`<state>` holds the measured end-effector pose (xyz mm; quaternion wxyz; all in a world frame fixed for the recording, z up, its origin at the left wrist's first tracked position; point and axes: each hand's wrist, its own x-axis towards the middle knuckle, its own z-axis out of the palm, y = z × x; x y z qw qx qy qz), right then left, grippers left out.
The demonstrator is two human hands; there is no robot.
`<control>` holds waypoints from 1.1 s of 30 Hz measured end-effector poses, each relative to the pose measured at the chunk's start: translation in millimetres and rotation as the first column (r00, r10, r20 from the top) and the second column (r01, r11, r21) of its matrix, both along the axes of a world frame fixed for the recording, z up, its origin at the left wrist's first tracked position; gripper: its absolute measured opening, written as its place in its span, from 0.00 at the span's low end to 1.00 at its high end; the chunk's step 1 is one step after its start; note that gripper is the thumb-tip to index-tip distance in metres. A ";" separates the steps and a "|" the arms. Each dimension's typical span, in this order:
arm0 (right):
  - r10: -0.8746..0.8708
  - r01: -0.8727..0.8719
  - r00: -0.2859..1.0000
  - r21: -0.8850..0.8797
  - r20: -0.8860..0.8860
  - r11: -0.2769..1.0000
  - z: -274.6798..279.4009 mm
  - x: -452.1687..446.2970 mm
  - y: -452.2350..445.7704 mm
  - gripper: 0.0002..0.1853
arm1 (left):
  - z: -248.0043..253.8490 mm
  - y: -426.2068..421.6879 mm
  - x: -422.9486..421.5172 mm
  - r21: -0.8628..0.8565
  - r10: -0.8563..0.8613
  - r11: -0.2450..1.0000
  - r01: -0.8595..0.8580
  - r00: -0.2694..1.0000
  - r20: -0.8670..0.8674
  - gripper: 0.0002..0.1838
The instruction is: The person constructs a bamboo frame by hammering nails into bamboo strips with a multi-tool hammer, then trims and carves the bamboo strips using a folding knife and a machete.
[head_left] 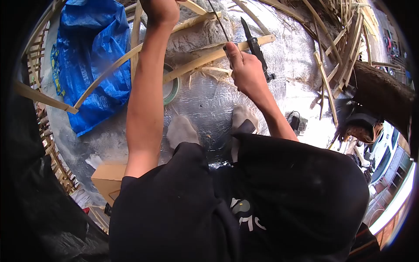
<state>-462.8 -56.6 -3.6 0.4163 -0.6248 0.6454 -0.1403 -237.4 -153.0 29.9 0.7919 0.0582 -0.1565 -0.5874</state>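
My right hand is closed in a fist, thumb on top, around the lower end of a thin dark cord or rod. This runs up and left out of view. At the top edge is my left hand, its fingers mostly cut off, so what it holds is hidden. Just right of my right hand, an open folding knife has its blade pointing up, across a split bamboo strip. Behind the strip lies a grey, rough-surfaced block or bundle.
A blue tarp bag lies at left, near a bent bamboo strip. A green-edged tape roll sits on the silver foil sheet. A cardboard box stands lower left. Bamboo strips and a log are at right.
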 end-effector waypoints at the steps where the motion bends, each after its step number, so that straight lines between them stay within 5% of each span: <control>1: 0.000 0.000 1.000 -0.007 0.000 1.000 9.5 -1.8 -0.9 0.40 | -4.6 -0.9 -1.3 -0.043 0.231 0.971 -0.234 0.883 0.408 0.30; 3: 0.082 -0.169 0.915 -0.193 -0.395 0.966 33.9 -8.2 -6.4 0.41 | -5.3 -4.6 0.0 -0.005 0.270 0.957 -0.291 0.879 0.394 0.29; 4: 0.114 -0.174 0.933 -0.151 -0.340 0.973 49.5 -13.3 -11.9 0.41 | -3.8 -5.4 0.0 -0.029 0.271 0.958 -0.284 0.874 0.403 0.29; 7: -0.085 0.066 0.981 0.110 0.177 0.992 66.1 -21.9 -6.3 0.40 | 5.2 -2.4 -4.6 -0.035 0.305 0.947 -0.320 0.859 0.410 0.29; 8: -0.116 0.098 0.944 0.072 0.310 0.993 72.7 -19.2 -1.7 0.40 | 5.8 -0.2 -3.2 -0.036 0.056 0.998 -0.055 0.998 0.015 0.29; 10: -0.142 0.159 0.828 0.016 0.542 0.987 84.5 -12.2 7.5 0.39 | -3.4 -0.3 -3.8 -0.058 0.282 0.957 -0.286 0.856 0.434 0.29; 11: -0.085 0.152 0.788 -0.058 0.610 0.987 82.6 -10.8 8.0 0.38 | -6.6 -0.8 -2.4 -0.051 0.281 0.956 -0.289 0.852 0.441 0.29; 14: -0.117 0.185 0.810 -0.061 0.575 0.981 33.3 0.4 9.0 0.38 | -2.8 -0.8 -4.4 -0.023 0.278 0.954 -0.300 0.848 0.451 0.30; 15: -0.216 0.139 0.895 0.214 0.391 0.967 20.8 -0.5 7.1 0.38 | -2.5 -1.7 -5.3 -0.032 0.268 0.958 -0.284 0.856 0.442 0.30; 17: -0.117 0.073 0.963 0.184 0.243 0.980 -0.4 -5.6 -0.2 0.39 | 0.5 -3.8 -6.8 -0.051 0.249 0.967 -0.251 0.871 0.424 0.31; 18: -0.121 0.076 0.962 0.185 0.244 0.980 5.2 -6.1 -0.9 0.39 | 2.8 0.7 -5.1 -0.024 -0.007 1.000 0.009 0.995 0.100 0.31; 19: -0.145 0.060 0.947 0.285 0.286 0.957 16.0 -5.3 -2.7 0.40 | 5.6 5.4 -3.4 -0.023 -0.235 0.971 0.238 0.934 -0.269 0.31; 20: -0.169 0.037 0.928 0.369 0.331 0.929 22.8 -4.2 -6.9 0.41 | -4.0 0.7 0.2 0.011 0.015 1.000 -0.016 0.997 0.074 0.31; 21: -0.169 0.038 0.927 0.365 0.335 0.930 19.9 -5.9 -6.6 0.41 | -2.7 0.5 -0.1 -0.044 0.263 0.962 -0.268 0.877 0.401 0.31; 25: -0.140 0.046 0.947 0.308 0.290 0.950 18.3 -8.2 -6.6 0.40 | -1.5 1.6 -0.2 -0.094 0.254 0.967 -0.237 0.867 0.428 0.30; 26: -0.154 0.064 0.943 0.294 0.294 0.954 19.0 -8.9 -4.4 0.40 | -2.1 0.8 0.3 -0.143 0.022 0.990 -0.012 0.998 0.066 0.30; 27: -0.170 0.085 0.941 0.282 0.294 0.956 22.3 -8.7 -0.7 0.39 | 0.0 1.0 -0.1 -0.217 -0.232 0.961 0.170 0.923 -0.307 0.30; 28: -0.175 0.079 0.916 0.266 0.360 0.961 26.8 -8.2 3.6 0.39 | -2.4 -0.3 0.9 -0.153 0.013 0.988 -0.003 0.998 0.063 0.30; 29: -0.171 0.073 0.918 0.272 0.356 0.960 33.5 -8.6 6.4 0.39 | -5.1 1.1 1.1 -0.148 0.237 0.970 -0.190 0.871 0.432 0.30; 31: -0.149 0.094 0.796 0.123 0.587 0.988 58.5 -6.1 8.9 0.39 | 1.2 4.7 -2.2 -0.151 0.253 0.967 -0.207 0.864 0.435 0.30; 32: -0.130 0.108 0.762 0.073 0.634 0.991 68.4 -4.7 8.5 0.39 | 5.6 5.6 -3.1 -0.121 0.034 0.992 -0.026 0.997 0.065 0.30; 33: -0.082 0.122 0.736 -0.013 0.672 0.992 73.0 -1.7 6.7 0.39 | 2.4 4.2 -1.1 -0.134 0.145 0.984 -0.113 0.955 0.258 0.30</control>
